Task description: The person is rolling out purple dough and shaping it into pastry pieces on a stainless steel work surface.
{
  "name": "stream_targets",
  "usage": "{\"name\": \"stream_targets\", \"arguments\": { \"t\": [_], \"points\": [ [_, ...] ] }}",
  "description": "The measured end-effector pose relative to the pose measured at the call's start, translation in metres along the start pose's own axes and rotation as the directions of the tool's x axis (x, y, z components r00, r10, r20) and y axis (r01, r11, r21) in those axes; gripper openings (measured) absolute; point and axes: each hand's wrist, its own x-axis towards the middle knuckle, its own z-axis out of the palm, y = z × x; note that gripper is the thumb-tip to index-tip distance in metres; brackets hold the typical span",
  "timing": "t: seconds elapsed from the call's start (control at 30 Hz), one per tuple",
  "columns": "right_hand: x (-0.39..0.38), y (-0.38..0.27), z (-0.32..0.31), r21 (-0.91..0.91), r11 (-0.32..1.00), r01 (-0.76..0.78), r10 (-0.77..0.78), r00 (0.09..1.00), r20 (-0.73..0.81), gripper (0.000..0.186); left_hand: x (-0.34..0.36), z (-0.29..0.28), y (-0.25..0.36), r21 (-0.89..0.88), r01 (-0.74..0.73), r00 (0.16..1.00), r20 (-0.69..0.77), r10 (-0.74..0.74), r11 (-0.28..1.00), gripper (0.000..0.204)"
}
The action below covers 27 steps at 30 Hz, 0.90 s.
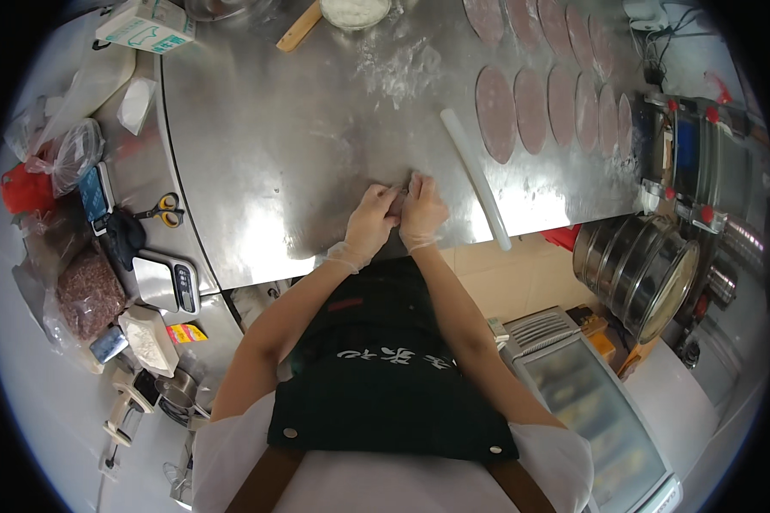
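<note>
My left hand (371,221) and my right hand (423,209) meet above the near part of the steel worktop (274,171), both in thin clear gloves. Between them is a small lump of mauve-brown dough (396,203), mostly covered by my fingers. Both hands are closed on it. To the right of my right hand lies a white rolling pin (475,179), slanting toward the table's front edge. Beyond it, flat mauve dough rounds (496,115) are laid out in two rows. White flour (402,73) is smeared on the steel farther back.
At the back stand a bowl of flour (355,12) and a wooden handle (299,27). Scissors (164,210), a digital scale (164,282) and a bag of reddish-brown filling (90,286) lie on the left. Stacked round metal sieves (633,269) and a glass-topped freezer (590,410) stand at the right.
</note>
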Motion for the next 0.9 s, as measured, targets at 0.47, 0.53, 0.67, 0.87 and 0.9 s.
{"name": "stream_targets", "arguments": {
  "t": [0.47, 0.53, 0.67, 0.87, 0.9],
  "points": [
    [0.042, -0.033, 0.037, 0.151, 0.988, 0.015, -0.035, 0.991, 0.132, 0.025, 0.040, -0.034, -0.023, -0.168, 0.053, 0.996, -0.066, -0.064, 0.984, 0.057],
    [0.037, -0.031, 0.031, 0.096, 0.995, 0.020, -0.036, 0.985, 0.168, 0.024, 0.034, -0.036, -0.023, 0.002, -0.012, 1.000, 0.019, 0.012, 1.000, 0.057],
    [0.017, -0.021, 0.034, 0.046, 0.987, 0.151, -0.149, 0.988, -0.038, 0.026, 0.013, -0.035, -0.020, 0.033, -0.118, 0.993, -0.003, 0.118, 0.992, 0.050],
    [0.016, -0.030, 0.012, 0.166, 0.981, -0.096, 0.057, 0.973, 0.223, 0.021, 0.027, -0.042, -0.016, -0.015, -0.007, 0.997, 0.073, 0.008, 1.000, 0.045],
    [0.010, -0.027, 0.009, 0.165, 0.981, -0.098, 0.060, 0.973, 0.222, 0.021, 0.025, -0.042, -0.012, 0.027, -0.010, 0.986, 0.168, 0.006, 1.000, 0.046]
  ]
}}
